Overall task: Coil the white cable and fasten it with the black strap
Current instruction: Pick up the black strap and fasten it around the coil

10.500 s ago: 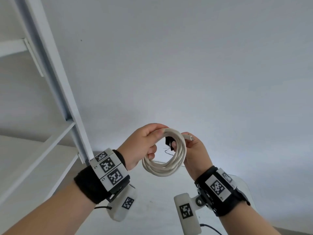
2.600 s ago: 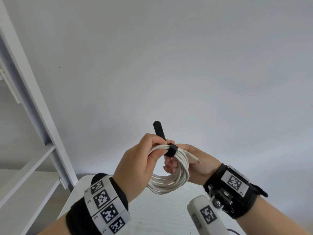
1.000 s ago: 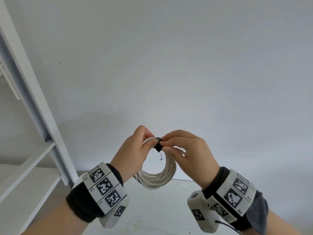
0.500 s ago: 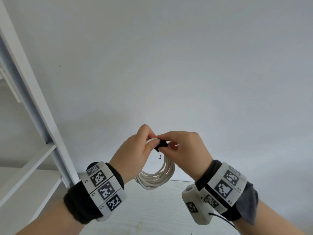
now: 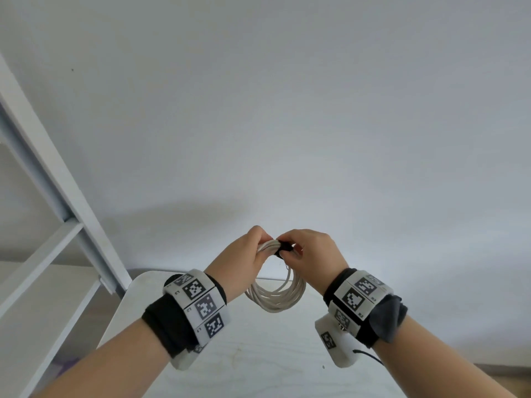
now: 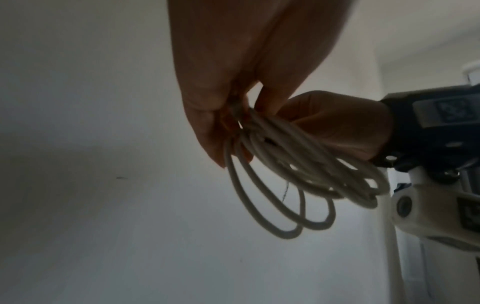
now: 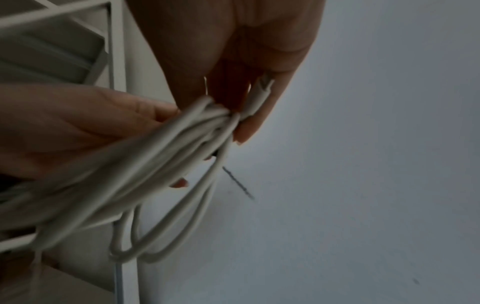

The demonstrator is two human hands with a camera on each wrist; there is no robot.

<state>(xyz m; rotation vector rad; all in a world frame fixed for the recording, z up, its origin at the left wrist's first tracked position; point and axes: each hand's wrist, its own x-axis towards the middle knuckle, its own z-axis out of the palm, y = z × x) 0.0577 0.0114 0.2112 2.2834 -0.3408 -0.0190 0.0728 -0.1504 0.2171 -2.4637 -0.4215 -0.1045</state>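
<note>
Against pale wall (image 5: 316, 110), coiled white cable (image 5: 275, 297) under left hand's (image 5: 238, 262) pinching grip, right hand (image 5: 313, 259) clamped on black strap (image 5: 284, 247).

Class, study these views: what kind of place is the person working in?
Probably a plain indoor room or workspace: a bare white wall, a white shelf frame on the left, and a pale wood-grain table below the hands.

A plain pale wall (image 5: 316, 110) rises behind a white table (image 5: 258, 363), white shelving (image 5: 57, 196) at left.
</note>
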